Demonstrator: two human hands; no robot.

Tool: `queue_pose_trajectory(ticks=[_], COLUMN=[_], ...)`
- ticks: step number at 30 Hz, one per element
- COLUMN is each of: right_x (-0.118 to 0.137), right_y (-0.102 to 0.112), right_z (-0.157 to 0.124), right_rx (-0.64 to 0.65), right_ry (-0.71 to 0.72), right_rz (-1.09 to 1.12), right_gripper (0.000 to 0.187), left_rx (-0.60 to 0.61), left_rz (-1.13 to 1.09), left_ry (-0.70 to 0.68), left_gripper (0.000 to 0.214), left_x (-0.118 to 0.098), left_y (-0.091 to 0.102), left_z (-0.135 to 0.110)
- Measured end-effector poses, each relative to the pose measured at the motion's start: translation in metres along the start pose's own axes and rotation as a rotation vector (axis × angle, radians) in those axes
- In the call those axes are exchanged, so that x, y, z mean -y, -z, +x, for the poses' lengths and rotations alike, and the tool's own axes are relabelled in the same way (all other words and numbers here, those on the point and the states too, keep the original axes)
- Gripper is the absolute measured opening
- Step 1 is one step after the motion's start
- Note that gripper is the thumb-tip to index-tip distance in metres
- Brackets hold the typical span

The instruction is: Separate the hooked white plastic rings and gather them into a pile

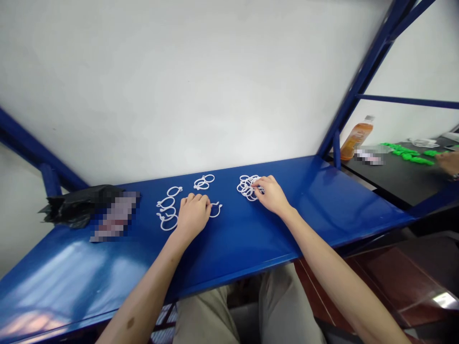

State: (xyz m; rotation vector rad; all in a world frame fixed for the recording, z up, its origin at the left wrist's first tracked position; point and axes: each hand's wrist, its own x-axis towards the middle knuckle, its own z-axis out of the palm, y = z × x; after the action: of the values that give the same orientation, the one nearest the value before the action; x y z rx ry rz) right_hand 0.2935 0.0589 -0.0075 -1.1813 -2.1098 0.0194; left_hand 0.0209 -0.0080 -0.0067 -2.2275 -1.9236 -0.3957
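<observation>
A blue metal table (251, 239) carries groups of white plastic rings. My left hand (193, 213) rests on the table with its fingers curled, over a white ring (216, 210) that sticks out at its right side. Several loose rings (168, 210) lie just left of this hand, and a small cluster of rings (203, 182) lies behind it. My right hand (271, 193) reaches into a pile of rings (246, 186), with fingertips pinched on rings at the pile's right edge.
A black plastic bag (77, 205) and a blurred packet (114, 217) lie at the table's left. A white wall stands right behind the table. On a dark table at the right are an orange bottle (355, 136), green parts (409, 154) and another person's hand (450, 161).
</observation>
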Motion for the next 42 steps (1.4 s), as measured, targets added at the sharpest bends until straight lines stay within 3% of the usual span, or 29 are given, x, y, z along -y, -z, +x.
queue_pose_trajectory(ticks=[4, 8, 12, 17, 22, 26, 36, 42], right_x=[0.014, 0.040, 0.058, 0.059, 0.056, 0.059, 0.062, 0.062], right_y=[-0.002, -0.007, -0.014, -0.019, -0.022, -0.026, -0.025, -0.026], right_z=[-0.002, -0.008, -0.014, -0.014, -0.013, -0.016, -0.024, -0.025], right_rx=[-0.022, 0.100, 0.257, 0.227, 0.172, 0.142, 0.098, 0.088], right_ry=[0.077, 0.152, 0.070, -0.023, 0.003, 0.071, 0.240, 0.307], right_rz=[0.071, 0.236, 0.490, 0.630, 0.609, 0.536, 0.439, 0.358], right_gripper=[0.016, 0.012, 0.017, 0.009, 0.013, 0.012, 0.012, 0.016], left_rx=[-0.063, -0.143, -0.229, -0.204, -0.095, -0.061, -0.226, -0.232], left_rz=[-0.117, -0.184, -0.246, -0.310, -0.394, -0.338, -0.172, -0.130], left_ry=[-0.008, -0.040, -0.097, -0.153, -0.189, -0.197, -0.383, -0.434], left_gripper=[0.016, 0.016, 0.017, 0.017, 0.013, 0.018, 0.021, 0.022], left_x=[-0.006, -0.014, -0.022, -0.026, -0.030, -0.033, -0.031, -0.029], left_y=[0.003, 0.004, 0.005, 0.002, -0.002, -0.003, -0.008, -0.006], left_z=[-0.001, -0.002, -0.004, -0.006, -0.008, -0.011, -0.014, -0.015])
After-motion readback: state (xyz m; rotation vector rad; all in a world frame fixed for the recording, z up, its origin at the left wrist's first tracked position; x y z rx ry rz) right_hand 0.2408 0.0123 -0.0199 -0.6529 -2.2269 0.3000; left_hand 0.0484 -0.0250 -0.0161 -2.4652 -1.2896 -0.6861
